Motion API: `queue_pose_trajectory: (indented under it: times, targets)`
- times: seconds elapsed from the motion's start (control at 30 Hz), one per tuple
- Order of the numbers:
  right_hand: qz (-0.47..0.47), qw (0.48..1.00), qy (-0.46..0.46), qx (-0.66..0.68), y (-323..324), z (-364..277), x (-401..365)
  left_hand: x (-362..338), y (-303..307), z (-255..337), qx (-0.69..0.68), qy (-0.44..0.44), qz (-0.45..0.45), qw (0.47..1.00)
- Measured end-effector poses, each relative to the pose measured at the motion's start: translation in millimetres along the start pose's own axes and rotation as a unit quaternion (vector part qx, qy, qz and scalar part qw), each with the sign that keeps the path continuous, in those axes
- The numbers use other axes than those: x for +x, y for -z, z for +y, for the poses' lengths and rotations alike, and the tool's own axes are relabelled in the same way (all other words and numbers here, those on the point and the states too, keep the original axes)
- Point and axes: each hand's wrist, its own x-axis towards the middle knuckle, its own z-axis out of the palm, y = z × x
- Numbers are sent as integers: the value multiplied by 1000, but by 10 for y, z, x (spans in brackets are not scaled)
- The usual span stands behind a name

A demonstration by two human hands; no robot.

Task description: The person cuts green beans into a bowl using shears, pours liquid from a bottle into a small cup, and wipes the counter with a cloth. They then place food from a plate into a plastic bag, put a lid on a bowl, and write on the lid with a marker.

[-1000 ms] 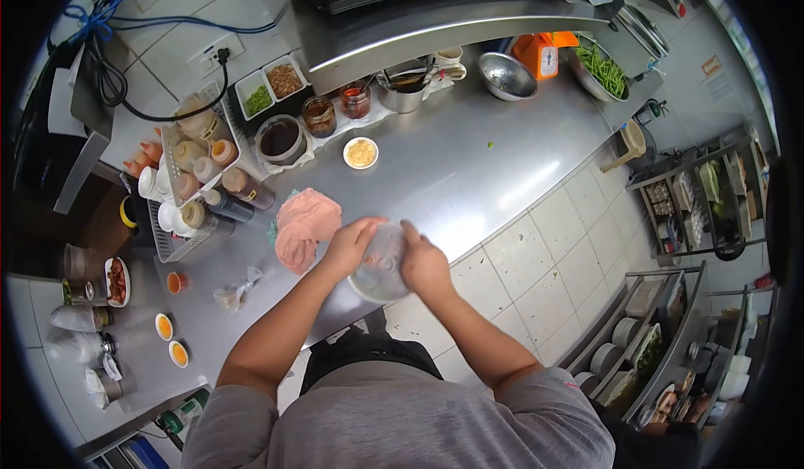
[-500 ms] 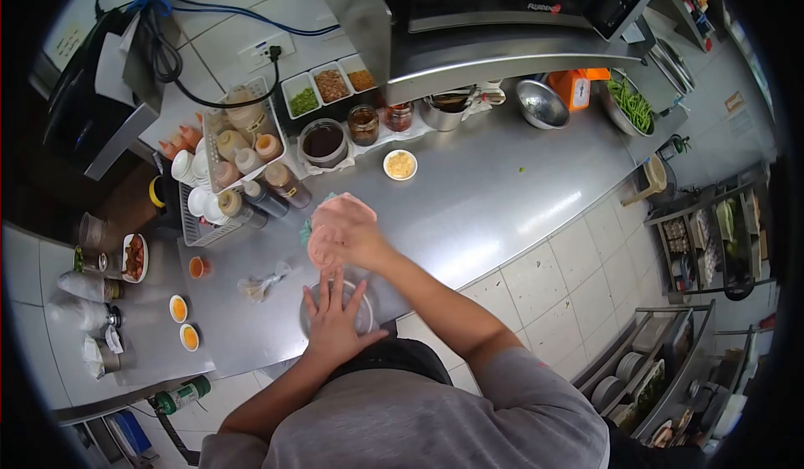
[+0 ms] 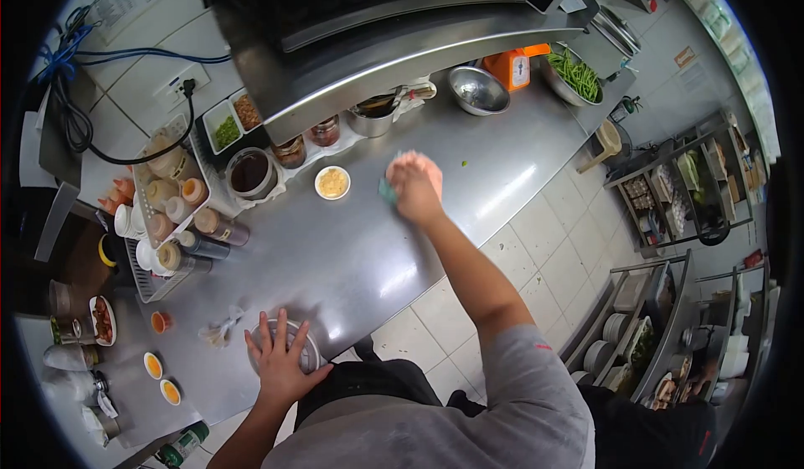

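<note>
My right hand (image 3: 414,191) presses a bunched pink cloth (image 3: 433,172) with a greenish edge against the steel counter (image 3: 335,255), its fingers closed over the cloth. Near the counter's front edge, my left hand (image 3: 283,362) lies with fingers spread on top of a round container (image 3: 310,353); the palm hides much of it. A small white bowl of pale yellow minced food (image 3: 332,183) stands left of the cloth. To the left of my left hand lies a knotted clear plastic bag (image 3: 221,331). A small green scrap (image 3: 464,164) sits right of the cloth.
Sauce bottles in a white basket (image 3: 172,186) and a tub of dark liquid (image 3: 251,173) line the back left. A steel bowl (image 3: 479,90), an orange scale (image 3: 508,69) and a bowl of green beans (image 3: 574,79) stand at the far end. Dark clothing of another person (image 3: 653,431) shows lower right.
My right hand has moved the pink cloth away from my left hand, along the counter to the right of the minced-food bowl. My left hand stays on the round container. The view has shifted right.
</note>
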Motion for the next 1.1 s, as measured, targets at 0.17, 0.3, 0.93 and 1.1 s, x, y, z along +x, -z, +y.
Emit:
queue_pose_trajectory:
  times: [0.17, 0.3, 0.93, 1.1]
  targets:
    - [64, 989, -126, -32, -485, 1458, 203, 285, -59, -77, -51, 15, 65, 996]
    - [86, 917, -268, -281, 615, 2107, -962, 311, 35, 8, -24, 117, 24, 993]
    - [-79, 995, -43, 38, 62, -575, -915, 1246, 237, -202, -4, 136, 13, 991]
    - [-608, 719, -154, 301, 824, -998, -2378, 1334, 230, -214, -55, 121, 90, 987]
